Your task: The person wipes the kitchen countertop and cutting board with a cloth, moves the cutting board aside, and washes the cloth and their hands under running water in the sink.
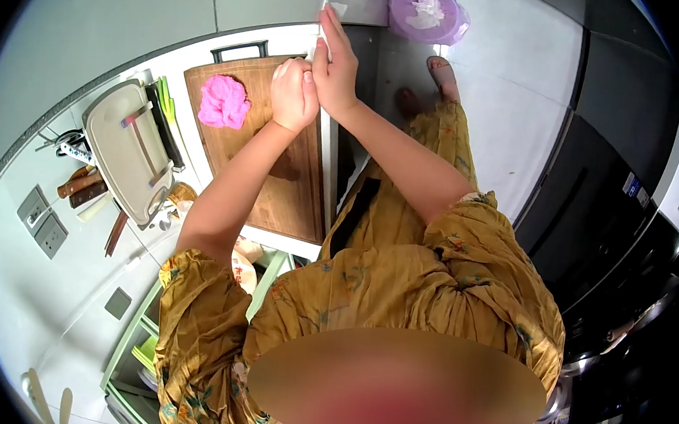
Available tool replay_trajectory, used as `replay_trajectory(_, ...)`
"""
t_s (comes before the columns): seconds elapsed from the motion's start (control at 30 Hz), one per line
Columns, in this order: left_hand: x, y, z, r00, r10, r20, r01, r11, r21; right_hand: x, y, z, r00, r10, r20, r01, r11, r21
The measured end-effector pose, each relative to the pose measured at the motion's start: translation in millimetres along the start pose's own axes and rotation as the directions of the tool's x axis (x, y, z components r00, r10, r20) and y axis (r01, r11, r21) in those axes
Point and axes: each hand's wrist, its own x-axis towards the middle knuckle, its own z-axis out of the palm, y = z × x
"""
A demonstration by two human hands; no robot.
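Note:
My left hand (295, 95) is closed, its fingers curled over the top edge of a wooden cutting board. What it holds, if anything, is hidden. Against it stands my right hand (335, 76), its fingers long and pressed together. A white tissue (337, 9) shows at the right hand's fingertips and along its palm side, between the two hands. Left of them, a crumpled pink cloth (224, 101) lies on the brown cutting board (298, 185), which has a dark damp patch.
A beige board (127, 146) leans at the left beside green onions (166, 104) and knives (82, 184). A purple bin (428, 13) with white paper inside stands on the floor at the top. Dark cabinets (569, 196) line the right, and an open green drawer (138, 340) is lower left.

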Motion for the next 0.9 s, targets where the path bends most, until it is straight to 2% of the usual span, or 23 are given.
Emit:
replay_trajectory(0.03,0.8,3.5,-0.2,1.000,-0.001,0.022,0.000,0.999,0.033,0.6,-3.2,-1.9,0.999,-0.031,0.023,0.031,0.999,0.014)
replay_trajectory(0.13,1.9,0.9,1.9,0.999,0.006,0.049,-0.010,0.997,0.083,0.9,42.5,-18.8,0.992,0.088,0.089,-0.084,0.996,-0.038)
replay_trajectory(0.17,1.0,1.6,1.6,0.999,0.002,0.051,-0.007,0.996,0.088,2.1,65.2,-20.7,0.983,0.170,0.061,-0.173,0.984,0.045)
replay_trajectory(0.2,1.7,2.4,1.2,0.999,0.000,0.051,-0.005,0.996,0.093,14.6,69.9,-24.3,0.947,0.305,0.105,-0.319,0.931,0.179)
replay_trajectory(0.23,3.3,4.4,0.7,0.999,0.015,0.042,-0.019,0.995,0.102,22.4,72.5,-27.7,0.906,0.389,0.168,-0.420,0.876,0.236)
replay_trajectory(0.3,2.5,3.7,0.8,0.999,0.008,0.053,-0.013,0.995,0.098,48.0,66.5,-23.6,0.951,0.249,0.185,-0.291,0.923,0.254)
replay_trajectory(0.33,2.3,3.4,1.8,0.998,0.005,0.062,-0.011,0.995,0.094,60.6,53.8,-8.7,0.989,0.020,0.143,-0.050,0.977,0.209)
replay_trajectory(0.37,1.9,3.0,1.4,0.997,0.004,0.079,-0.011,0.995,0.096,72.5,28.6,5.4,0.995,0.006,0.095,-0.042,0.922,0.385)
replay_trajectory(0.4,5.2,6.4,0.8,0.997,0.027,0.072,-0.034,0.996,0.087,86.5,17.9,10.1,0.989,-0.129,0.066,0.106,0.956,0.272)
replay_trajectory(0.47,4.6,6.9,0.3,0.994,0.017,0.110,-0.030,0.992,0.119,100.8,41.2,14.4,0.979,-0.202,0.011,0.187,0.926,0.328)
replay_trajectory(0.57,6.1,6.8,1.4,0.994,0.037,0.102,-0.049,0.991,0.123,112.4,138.9,21.5,0.987,0.156,-0.034,-0.134,0.923,0.361)
replay_trajectory(0.63,5.4,6.5,3.5,0.995,0.037,0.096,-0.048,0.993,0.108,117.4,161.8,7.2,0.944,0.331,0.006,-0.318,0.901,0.294)
replay_trajectory(0.73,5.0,7.2,2.1,0.992,0.013,0.129,-0.026,0.994,0.107,105.8,158.2,2.0,0.933,0.360,0.017,-0.352,0.899,0.261)
replay_trajectory(0.8,2.9,5.1,2.5,0.992,0.021,0.123,-0.035,0.993,0.113,85.5,139.4,6.1,0.986,0.169,-0.011,-0.159,0.943,0.292)
replay_trajectory(0.87,1.1,4.2,2.1,0.991,0.003,0.131,-0.019,0.992,0.122,76.4,107.8,0.2,0.994,0.107,0.026,-0.110,0.975,0.192)
replay_trajectory(0.9,6.2,7.8,2.4,0.993,0.045,0.112,-0.059,0.990,0.125,77.2,109.3,-2.0,0.994,0.102,0.037,-0.107,0.976,0.190)
